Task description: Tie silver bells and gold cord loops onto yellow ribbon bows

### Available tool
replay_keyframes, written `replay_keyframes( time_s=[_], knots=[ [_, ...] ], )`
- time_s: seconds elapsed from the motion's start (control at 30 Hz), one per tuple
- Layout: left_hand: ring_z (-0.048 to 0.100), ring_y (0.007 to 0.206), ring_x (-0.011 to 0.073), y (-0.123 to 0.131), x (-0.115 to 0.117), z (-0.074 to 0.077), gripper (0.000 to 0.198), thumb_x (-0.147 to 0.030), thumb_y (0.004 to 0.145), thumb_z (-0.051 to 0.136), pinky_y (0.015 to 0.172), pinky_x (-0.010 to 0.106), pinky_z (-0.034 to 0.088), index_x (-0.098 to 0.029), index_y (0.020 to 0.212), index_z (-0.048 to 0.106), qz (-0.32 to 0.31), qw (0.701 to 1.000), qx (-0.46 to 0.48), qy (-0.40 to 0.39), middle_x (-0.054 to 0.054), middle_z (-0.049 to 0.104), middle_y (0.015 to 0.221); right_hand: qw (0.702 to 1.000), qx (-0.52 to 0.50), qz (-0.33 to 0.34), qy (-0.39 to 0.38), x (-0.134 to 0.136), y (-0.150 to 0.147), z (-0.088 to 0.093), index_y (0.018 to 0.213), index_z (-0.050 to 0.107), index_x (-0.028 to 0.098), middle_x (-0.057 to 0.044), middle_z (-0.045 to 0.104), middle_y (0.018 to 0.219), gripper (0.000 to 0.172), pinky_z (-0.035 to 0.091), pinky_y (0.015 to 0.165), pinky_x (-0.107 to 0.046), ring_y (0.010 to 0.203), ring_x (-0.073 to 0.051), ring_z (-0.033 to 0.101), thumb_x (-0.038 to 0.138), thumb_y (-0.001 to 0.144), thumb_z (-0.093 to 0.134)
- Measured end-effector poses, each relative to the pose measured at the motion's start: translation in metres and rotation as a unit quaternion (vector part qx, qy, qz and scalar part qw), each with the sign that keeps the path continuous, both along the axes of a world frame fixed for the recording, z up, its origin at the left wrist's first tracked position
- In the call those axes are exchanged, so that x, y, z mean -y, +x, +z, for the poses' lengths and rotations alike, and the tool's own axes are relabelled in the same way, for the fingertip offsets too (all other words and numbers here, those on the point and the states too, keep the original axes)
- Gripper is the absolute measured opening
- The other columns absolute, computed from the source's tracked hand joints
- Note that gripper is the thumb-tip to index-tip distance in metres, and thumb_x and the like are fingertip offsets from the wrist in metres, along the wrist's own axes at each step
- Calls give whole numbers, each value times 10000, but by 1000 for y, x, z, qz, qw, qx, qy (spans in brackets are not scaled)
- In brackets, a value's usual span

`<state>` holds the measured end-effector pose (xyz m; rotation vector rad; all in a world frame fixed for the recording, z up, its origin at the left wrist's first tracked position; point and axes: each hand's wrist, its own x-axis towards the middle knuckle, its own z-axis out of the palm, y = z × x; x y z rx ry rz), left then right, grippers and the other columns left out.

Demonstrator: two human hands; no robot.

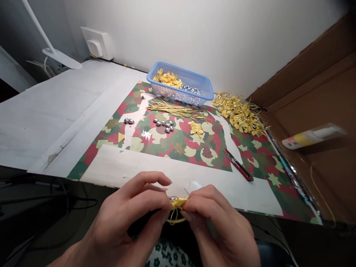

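Note:
My left hand [130, 218] and my right hand [219, 222] meet at the near table edge, both pinched on a small yellow ribbon bow [180, 202] with a silver bead on it. A thin gold cord loop [175, 219] hangs under the bow. A fine needle or wire tip sticks up just above my right fingers. On the patterned paper [172, 144] lie a loose yellow bow [196, 128], a cluster of silver beads [164, 124], two more beads [128, 120] and a bundle of gold cords [175, 109].
A blue basket [204, 97] with yellow bows and silver beads stands at the back. A heap of finished bows [240, 113] lies to its right. Red snips [238, 165] lie right of centre. A glue tube [313, 135] rests in the cardboard box [328, 96]. A white lamp base [61, 58] is far left.

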<state>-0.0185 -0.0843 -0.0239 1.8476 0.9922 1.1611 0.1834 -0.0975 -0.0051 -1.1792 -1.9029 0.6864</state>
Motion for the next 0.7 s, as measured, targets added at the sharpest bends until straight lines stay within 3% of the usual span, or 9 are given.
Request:
replay_keyframes(
  time_s=[0.13, 0.2, 0.33, 0.4, 0.47, 0.6, 0.7],
  knots=[
    [732, 973, 192, -2, -3, -2, 385, 66, 894, 532, 830, 272, 614, -234, 1098, 658, -19, 999, -7, 32, 85, 660, 1193, 999, 21, -29, 0, -1, 3, 0, 1205, 618, 256, -32, 666, 1016, 332, 559, 744, -252, 874, -152, 654, 43, 954, 583],
    [712, 1040, 199, -3, -5, -1, 438, 95, 878, 511, 868, 266, 615, -224, 1146, 645, -52, 998, -14, 44, 95, 632, 1238, 999, 23, -3, -27, -5, 5, 2, 1277, 602, 250, -38, 665, 1043, 364, 558, 746, -238, 895, -146, 658, 60, 969, 564],
    [685, 1104, 209, -6, -7, 3, 484, 96, 880, 493, 931, 269, 609, -231, 1212, 626, -76, 995, -23, 53, 94, 642, 1231, 996, -10, 34, -76, -9, 4, 7, 1077, 676, 230, -25, 661, 947, 209, 537, 730, -246, 836, -139, 654, 97, 997, 538],
    [659, 1179, 231, -7, -6, 3, 443, 36, 909, 554, 984, 280, 596, -257, 1236, 613, -52, 998, -4, 21, 92, 640, 1280, 996, -31, 16, -83, -8, 2, 7, 955, 680, 217, -15, 650, 862, 164, 505, 663, -246, 760, -134, 633, 119, 995, 554],
    [664, 1184, 233, -7, -4, 2, 370, -61, 954, 590, 941, 251, 617, -289, 1245, 603, -36, 997, 45, -51, 75, 655, 1280, 994, -64, -11, -93, -6, -2, 4, 916, 682, 211, -8, 646, 806, 151, 475, 604, -245, 699, -131, 610, 152, 996, 569],
    [739, 881, 151, -3, -6, -2, 250, -148, 1031, 541, 700, 153, 630, -333, 1160, 649, -52, 979, 103, -171, -3, 729, 1011, 981, -133, -58, -131, -5, -10, -4, 897, 729, 215, -15, 673, 766, 169, 469, 563, -248, 663, -143, 600, 236, 997, 594],
    [716, 836, 134, 2, -11, -3, 240, -113, 1006, 573, 736, 164, 620, -310, 1076, 691, -59, 976, 118, -176, -17, 725, 949, 977, -147, -56, -142, -5, -12, -7, 888, 753, 220, -18, 681, 757, 186, 469, 560, -241, 668, -143, 612, 247, 990, 600]
  ],
)
